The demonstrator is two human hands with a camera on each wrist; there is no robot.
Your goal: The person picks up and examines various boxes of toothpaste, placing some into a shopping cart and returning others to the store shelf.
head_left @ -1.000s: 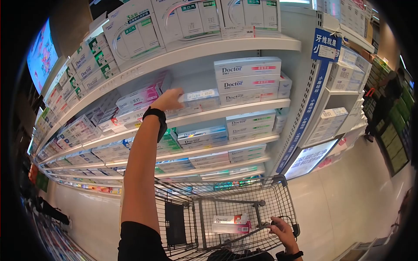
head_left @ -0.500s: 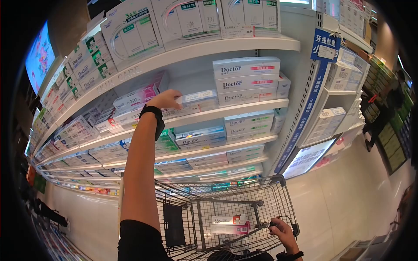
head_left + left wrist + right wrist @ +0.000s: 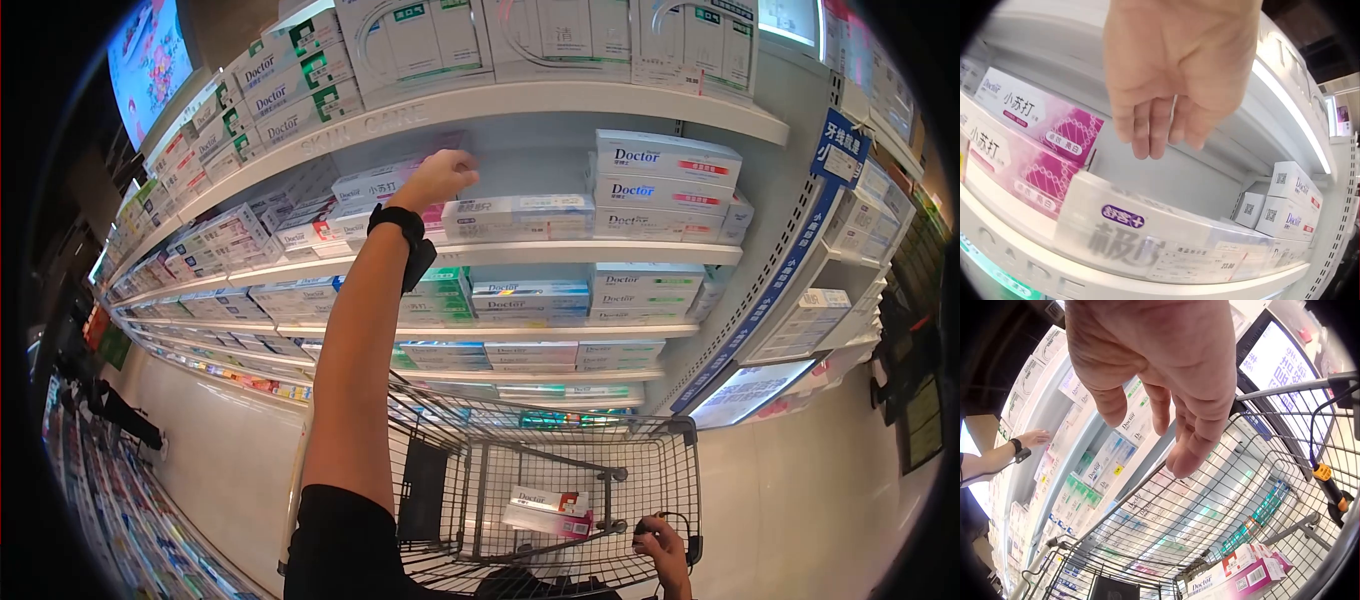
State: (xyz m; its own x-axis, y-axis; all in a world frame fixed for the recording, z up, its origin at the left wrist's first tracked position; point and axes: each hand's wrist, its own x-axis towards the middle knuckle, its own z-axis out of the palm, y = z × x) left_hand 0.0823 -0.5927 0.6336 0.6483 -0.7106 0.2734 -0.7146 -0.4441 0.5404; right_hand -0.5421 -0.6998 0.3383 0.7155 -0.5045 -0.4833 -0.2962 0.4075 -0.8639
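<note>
My left hand (image 3: 440, 178) hovers over the upper shelf, fingers loosely bent and holding nothing. Below its fingers a long white box (image 3: 518, 218) lies along the shelf front; the left wrist view shows this white box (image 3: 1110, 228) behind a price label, beside pink-and-white boxes (image 3: 1041, 115). At the cart's right end is my right hand (image 3: 665, 552). In the right wrist view the right hand (image 3: 1160, 381) holds nothing, its fingers hanging relaxed above the cart's wire rim. Inside the cart (image 3: 455, 470) lie white-and-pink Doctor boxes (image 3: 548, 512).
Stacked Doctor boxes (image 3: 665, 190) stand right of the long box. Larger white boxes fill the shelf above (image 3: 480, 100), whose edge overhangs the left arm. A blue-striped post (image 3: 770, 290) borders the shelves on the right, with tiled floor (image 3: 790, 490) beside the cart.
The head view has shifted, so the shelves sit farther right in it. My left hand has risen slightly off the long box's left end. The right hand stays beside the cart.
</note>
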